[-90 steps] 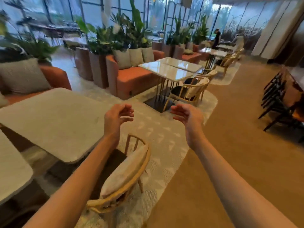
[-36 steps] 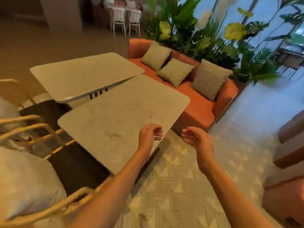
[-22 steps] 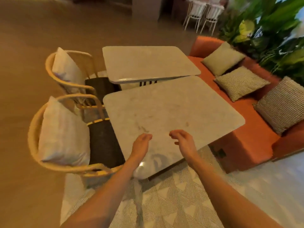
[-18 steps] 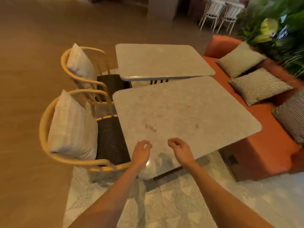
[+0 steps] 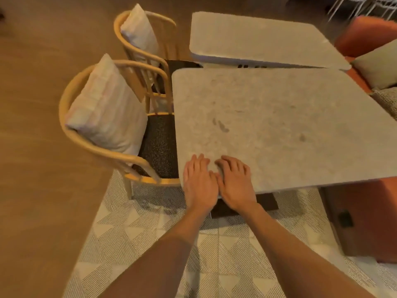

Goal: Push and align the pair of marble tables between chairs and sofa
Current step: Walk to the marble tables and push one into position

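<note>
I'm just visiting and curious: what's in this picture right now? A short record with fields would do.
Near table: near marble table, top bare
Far table: far marble table, set askew, gap between the two tops wider on the chair side
Left hand: left hand flat on the near table's corner, fingers spread
Right hand: right hand flat beside it
Left of tables: two wooden chairs with pale cushions
Right of tables: orange sofa
Floor: patterned rug

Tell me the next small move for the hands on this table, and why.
Probably push the near table forward toward the far table. Both the left hand and the right hand lie flat on its near edge, and a wedge-shaped gap, wider at the chair side, separates the two tops, so they are not aligned.
</note>
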Tool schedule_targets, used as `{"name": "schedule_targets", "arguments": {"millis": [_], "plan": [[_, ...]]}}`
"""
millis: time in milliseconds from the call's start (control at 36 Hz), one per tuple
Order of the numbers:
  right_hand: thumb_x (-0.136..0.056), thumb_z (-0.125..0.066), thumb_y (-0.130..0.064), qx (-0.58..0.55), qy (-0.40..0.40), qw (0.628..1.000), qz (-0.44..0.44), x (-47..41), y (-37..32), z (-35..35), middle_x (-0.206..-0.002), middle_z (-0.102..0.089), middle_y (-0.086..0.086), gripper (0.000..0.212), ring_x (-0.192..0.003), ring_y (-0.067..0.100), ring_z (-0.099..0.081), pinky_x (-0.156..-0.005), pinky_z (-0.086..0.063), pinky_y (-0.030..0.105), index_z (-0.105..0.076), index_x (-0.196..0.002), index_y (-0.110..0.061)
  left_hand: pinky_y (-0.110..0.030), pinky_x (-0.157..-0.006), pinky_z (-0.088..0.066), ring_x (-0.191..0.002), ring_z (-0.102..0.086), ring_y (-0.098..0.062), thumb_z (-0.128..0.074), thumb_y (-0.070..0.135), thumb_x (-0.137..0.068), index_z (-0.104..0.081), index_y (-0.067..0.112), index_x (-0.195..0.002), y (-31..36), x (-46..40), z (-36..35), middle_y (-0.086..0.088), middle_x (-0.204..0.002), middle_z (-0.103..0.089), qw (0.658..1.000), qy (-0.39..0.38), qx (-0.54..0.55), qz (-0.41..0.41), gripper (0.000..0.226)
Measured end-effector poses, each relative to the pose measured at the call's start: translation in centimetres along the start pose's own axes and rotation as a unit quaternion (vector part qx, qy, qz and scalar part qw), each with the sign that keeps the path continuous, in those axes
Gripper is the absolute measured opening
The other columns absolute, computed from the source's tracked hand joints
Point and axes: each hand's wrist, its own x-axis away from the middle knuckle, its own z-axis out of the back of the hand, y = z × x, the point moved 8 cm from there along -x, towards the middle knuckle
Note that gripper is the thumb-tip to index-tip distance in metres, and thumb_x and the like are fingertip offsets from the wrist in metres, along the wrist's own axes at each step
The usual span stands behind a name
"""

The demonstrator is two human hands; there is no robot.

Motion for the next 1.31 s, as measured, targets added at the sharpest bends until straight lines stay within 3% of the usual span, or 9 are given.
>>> {"name": "schedule_targets", "arguments": {"millis": [56, 139, 278, 417, 667, 1056, 1306], "plan": [[-0.103, -0.032, -0.041, 0.022, 0.022, 0.999, 0.009, 0.0, -0.1, 0.1, -0.14, -0.05, 0.001, 0.039, -0.13, 0.02, -0.042, -0.108, -0.031, 0.042, -0.053, -0.13, -0.022, -0.037, -0.124, -0.014, -0.146, -0.028, -0.021, -0.016, 0.031, -0.093, -0.049, 0.017, -0.135, 0.5, 0.3, 0.5, -0.002, -0.152, -0.042, 0.999, 0.029, -0.027, -0.003, 0.055], [-0.101, -0.031, -0.043, 0.049, 0.034, 0.998, 0.029, -0.3, 0.0, 0.0, -0.135, -0.054, 0.001, 0.039, -0.124, 0.02, -0.046, -0.103, -0.034, 0.042, -0.055, -0.125, -0.023, -0.043, -0.12, -0.026, -0.142, -0.038, -0.025, -0.024, 0.032, -0.094, -0.055, 0.014, -0.13, 0.8, 0.4, 0.2, -0.006, -0.146, -0.05, 0.995, 0.058, -0.072, -0.022, 0.051], [-0.095, -0.039, -0.039, 0.075, 0.064, 0.994, 0.041, -0.9, 0.2, -0.6, -0.129, -0.057, 0.001, 0.03, -0.118, 0.022, -0.047, -0.095, -0.036, 0.044, -0.054, -0.117, -0.024, -0.045, -0.118, -0.031, -0.138, -0.046, -0.028, -0.042, 0.03, -0.095, -0.062, 0.011, -0.124, 0.1, 0.1, -0.7, -0.009, -0.14, -0.058, 0.991, 0.115, -0.067, -0.028, 0.04], [-0.091, -0.048, -0.038, 0.086, 0.082, 0.991, 0.052, -1.2, 0.2, -0.8, -0.125, -0.055, 0.002, 0.027, -0.114, 0.023, -0.045, -0.092, -0.033, 0.043, -0.053, -0.114, -0.024, -0.048, -0.114, -0.036, -0.133, -0.051, -0.032, -0.042, 0.029, -0.096, -0.066, 0.008, -0.118, 0.3, -0.2, -0.3, -0.011, -0.134, -0.063, 0.984, 0.163, -0.059, -0.048, 0.039], [-0.092, -0.047, -0.036, 0.087, 0.078, 0.993, 0.028, -4.2, -0.8, -1.1, -0.124, -0.057, 0.004, 0.026, -0.113, 0.025, -0.044, -0.092, -0.036, 0.046, -0.055, -0.112, -0.021, -0.049, -0.113, -0.037, -0.132, -0.053, -0.033, -0.046, 0.027, -0.093, -0.068, 0.006, -0.115, -1.0, -3.3, 0.2, -0.012, -0.132, -0.064, 0.982, 0.166, -0.062, -0.07, 0.038], [-0.095, -0.036, -0.036, 0.091, 0.066, 0.994, -0.004, -9.7, -2.0, -1.7, -0.124, -0.056, 0.007, 0.034, -0.114, 0.029, -0.047, -0.093, -0.034, 0.046, -0.057, -0.114, -0.019, -0.048, -0.112, -0.04, -0.129, -0.056, -0.03, -0.038, 0.026, -0.093, -0.072, 0.004, -0.11, -3.0, -9.5, 1.1, -0.012, -0.129, -0.067, 0.972, 0.201, -0.03, -0.116, 0.045], [-0.096, -0.037, -0.034, 0.1, 0.069, 0.993, -0.012, -10.9, -2.5, -1.6, -0.12, -0.056, 0.008, 0.03, -0.112, 0.03, -0.047, -0.093, -0.035, 0.046, -0.057, -0.111, -0.017, -0.049, -0.111, -0.04, -0.129, -0.056, -0.032, -0.035, 0.025, -0.094, -0.072, 0.001, -0.112, -3.2, -10.6, 1.7, -0.014, -0.13, -0.066, 0.975, 0.185, -0.024, -0.124, 0.048]]}}
